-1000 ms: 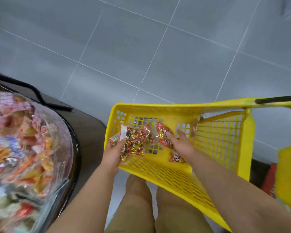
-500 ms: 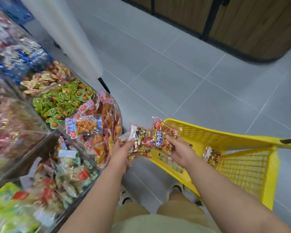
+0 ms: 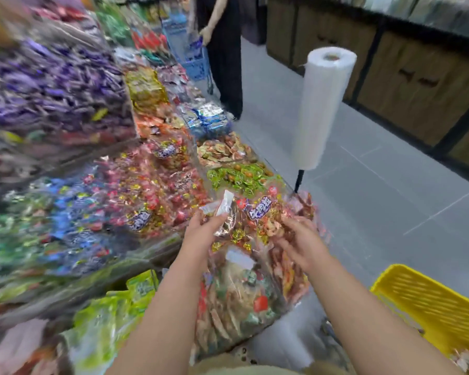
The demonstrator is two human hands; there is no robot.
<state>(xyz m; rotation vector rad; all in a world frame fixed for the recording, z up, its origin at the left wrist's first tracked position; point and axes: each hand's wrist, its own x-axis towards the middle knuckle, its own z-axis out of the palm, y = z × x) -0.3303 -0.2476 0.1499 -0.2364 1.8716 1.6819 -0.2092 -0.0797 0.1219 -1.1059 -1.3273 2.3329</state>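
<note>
My left hand [image 3: 203, 230] grips small clear snack packets [image 3: 224, 212] with white sealed ends, held above the candy display. My right hand [image 3: 299, 239] grips a packet of red and gold wrapped candies [image 3: 260, 215] with a purple label. Both hands hover over the front bins of wrapped sweets [image 3: 241, 288]. The yellow plastic basket [image 3: 428, 304] sits low at the right, behind my right forearm, with a few packets in its corner.
Tiered bins of wrapped candy [image 3: 157, 190] fill the left side, blurred. A roll of white plastic bags [image 3: 322, 109] stands on a black pole by the display. Another person [image 3: 225, 50] with a blue basket stands farther down the grey-tiled aisle. Wooden cabinets [image 3: 406, 77] line the right.
The view swung up from the basket to the candy display. Both hands lifted their packets out of the yellow basket and carried them left, over the bins.
</note>
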